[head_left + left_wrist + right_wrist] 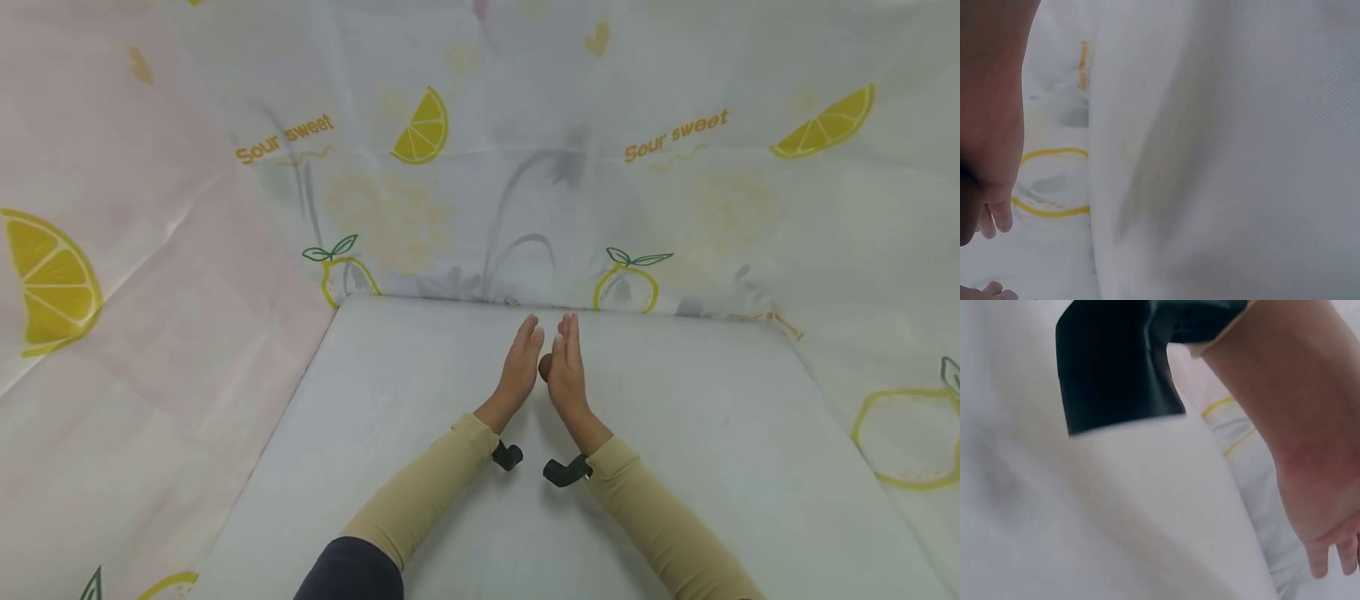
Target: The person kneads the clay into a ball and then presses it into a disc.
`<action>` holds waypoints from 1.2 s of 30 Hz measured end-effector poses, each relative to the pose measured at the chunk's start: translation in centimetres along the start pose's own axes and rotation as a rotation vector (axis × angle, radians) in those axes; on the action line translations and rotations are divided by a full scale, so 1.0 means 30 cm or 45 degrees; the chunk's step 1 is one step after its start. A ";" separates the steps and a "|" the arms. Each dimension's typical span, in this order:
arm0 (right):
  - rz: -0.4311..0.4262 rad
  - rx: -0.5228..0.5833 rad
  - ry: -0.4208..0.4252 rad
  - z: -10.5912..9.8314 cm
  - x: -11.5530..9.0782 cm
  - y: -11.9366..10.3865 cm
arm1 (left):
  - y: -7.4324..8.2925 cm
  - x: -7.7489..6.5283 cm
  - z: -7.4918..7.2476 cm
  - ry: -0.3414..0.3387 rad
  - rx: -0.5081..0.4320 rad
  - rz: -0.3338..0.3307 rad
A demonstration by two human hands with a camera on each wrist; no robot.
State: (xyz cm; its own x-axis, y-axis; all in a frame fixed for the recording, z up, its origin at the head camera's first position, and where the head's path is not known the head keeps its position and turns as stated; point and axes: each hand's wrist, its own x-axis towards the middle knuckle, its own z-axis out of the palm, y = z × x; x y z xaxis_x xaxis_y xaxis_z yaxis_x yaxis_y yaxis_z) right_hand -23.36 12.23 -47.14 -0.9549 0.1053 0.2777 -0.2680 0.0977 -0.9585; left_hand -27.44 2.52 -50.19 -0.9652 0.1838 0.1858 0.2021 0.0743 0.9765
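Note:
Both hands are raised over the white table, palms facing each other with a narrow gap between them. My left hand (pixel 520 367) has straight fingers that point toward the back. Opposite it, my right hand (pixel 567 371) also keeps its fingers extended. A small brown ball (pixel 545 367) shows in the gap, right at the right palm and partly hidden by that hand. A dark brown rounded shape (pixel 967 215) sits beside the left hand (pixel 991 137) at the edge of the left wrist view. The right wrist view shows the right hand (pixel 1322 506) with its fingertips downward and no ball visible.
The white tabletop (pixel 420 358) spreads under both arms. A lemon-patterned cloth (pixel 480 208) rises behind it and along both sides. Black wrist-worn devices (pixel 567 471) stick out inward below the hands, close to each other.

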 end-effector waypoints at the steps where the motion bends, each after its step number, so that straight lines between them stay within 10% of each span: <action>1: 0.001 -0.012 0.009 -0.006 0.007 0.020 | -0.004 0.001 0.001 0.004 0.005 -0.003; 14: 0.020 -0.136 0.055 -0.075 0.062 0.227 | -0.087 0.005 -0.006 0.003 0.274 0.095; 36: 0.128 -0.630 -0.199 -0.196 0.104 0.342 | -0.121 -0.001 -0.057 -0.258 1.216 0.494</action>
State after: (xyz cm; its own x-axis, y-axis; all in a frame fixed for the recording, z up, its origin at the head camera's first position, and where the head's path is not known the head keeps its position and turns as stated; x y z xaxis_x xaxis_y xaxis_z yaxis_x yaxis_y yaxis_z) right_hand -28.35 19.37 -55.73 -0.9905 -0.0072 0.1371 -0.1180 0.5542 -0.8239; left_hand -28.43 0.56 -53.56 -0.7782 0.5148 0.3598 0.6237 0.7010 0.3460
